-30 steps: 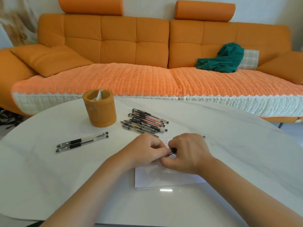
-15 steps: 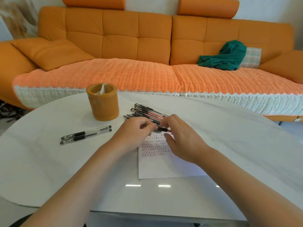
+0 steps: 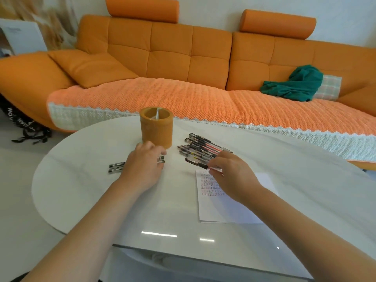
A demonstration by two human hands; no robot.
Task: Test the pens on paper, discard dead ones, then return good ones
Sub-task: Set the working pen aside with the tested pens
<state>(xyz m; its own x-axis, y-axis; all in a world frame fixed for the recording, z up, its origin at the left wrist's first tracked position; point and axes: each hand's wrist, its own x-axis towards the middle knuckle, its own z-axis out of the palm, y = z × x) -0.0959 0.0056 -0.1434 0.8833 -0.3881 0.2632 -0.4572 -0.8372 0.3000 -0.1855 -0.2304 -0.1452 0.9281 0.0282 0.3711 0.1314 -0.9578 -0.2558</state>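
Right hand [image 3: 230, 174] reaches out over the far edge of the paper [image 3: 223, 208], wrist low, with thumb and fingers pinching a black-capped pen [image 3: 195, 162] by its clear barrel; the cap points away and to the left. That pen sits at the near side of the pile of pens [image 3: 201, 146], which fans out on the worktop [image 3: 81, 190] just right of the orange holder [image 3: 156, 129]. From my feed I cannot tell whether the pinched pen is lifted or touching the pile. My left hand [image 3: 143, 166] lies palm down over the pair of pens [image 3: 116, 167] to the left of the holder, knuckles near its base. Both ends of the pair stick out from under the hand. Whether its fingers grip them or only rest on them, I cannot tell. Between the two hands I have a bare strip of worktop. More bare surface runs left to the curved rim, well apart from the left hand, and right of the paper towards the far rim. The paper, with rows of scribbles at its top, stops short of the glossy near edge. Beyond the far rim sits the sofa [image 3: 183, 58], with a green cloth [image 3: 295, 84] on its seat.
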